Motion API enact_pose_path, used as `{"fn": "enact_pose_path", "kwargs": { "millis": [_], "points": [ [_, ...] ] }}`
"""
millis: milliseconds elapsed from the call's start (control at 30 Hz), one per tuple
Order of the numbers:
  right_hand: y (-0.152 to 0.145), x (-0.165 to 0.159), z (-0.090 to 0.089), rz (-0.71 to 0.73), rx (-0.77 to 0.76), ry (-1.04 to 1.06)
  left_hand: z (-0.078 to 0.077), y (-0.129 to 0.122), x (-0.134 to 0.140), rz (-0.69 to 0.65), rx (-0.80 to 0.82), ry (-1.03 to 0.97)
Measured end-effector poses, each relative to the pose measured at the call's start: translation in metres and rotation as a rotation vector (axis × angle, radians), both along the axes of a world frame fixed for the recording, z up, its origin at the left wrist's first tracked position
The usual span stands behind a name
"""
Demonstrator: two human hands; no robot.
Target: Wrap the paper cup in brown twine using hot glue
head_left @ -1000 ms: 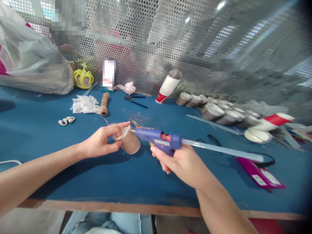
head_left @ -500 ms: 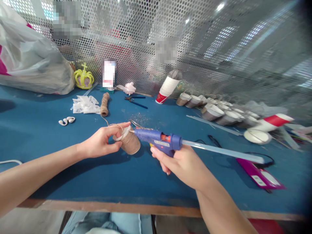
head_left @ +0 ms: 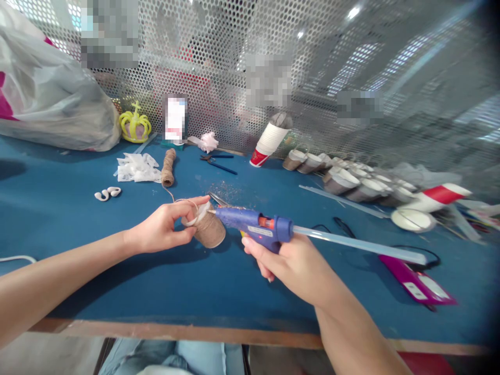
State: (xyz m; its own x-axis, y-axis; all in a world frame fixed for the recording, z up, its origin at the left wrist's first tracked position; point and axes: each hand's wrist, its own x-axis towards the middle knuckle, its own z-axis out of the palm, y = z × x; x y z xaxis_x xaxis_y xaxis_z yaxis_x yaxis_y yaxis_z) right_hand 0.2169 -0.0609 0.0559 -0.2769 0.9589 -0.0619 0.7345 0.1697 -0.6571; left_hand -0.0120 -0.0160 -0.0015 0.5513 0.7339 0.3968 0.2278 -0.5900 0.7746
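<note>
Blue-handled pliers (head_left: 223,167) and a twine spool (head_left: 167,167) lie beyond; right hand (head_left: 292,263) grips glue gun (head_left: 250,221); left hand (head_left: 167,227) pinches cup (head_left: 210,231).

Quantities: one glue gun (head_left: 255,223); one loaded glue stick (head_left: 359,245); one hand-held brown cup (head_left: 211,232); one twine spool (head_left: 167,167); one yellow crown (head_left: 135,125); two white curved pieces (head_left: 114,191).
</note>
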Motion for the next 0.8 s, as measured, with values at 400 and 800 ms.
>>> {"fn": "enact_pose_path", "kwargs": {
  "millis": [400, 800],
  "points": [
    [-0.0010, 0.0029, -0.0028, 0.006, -0.006, -0.021, -0.0006, 0.0000, -0.0003, -0.001, 0.003, 0.000],
    [-0.0044, -0.0004, 0.0003, 0.018, 0.013, -0.010, -0.0008, 0.0009, 0.0003, 0.007, 0.002, 0.002]
  ]
}}
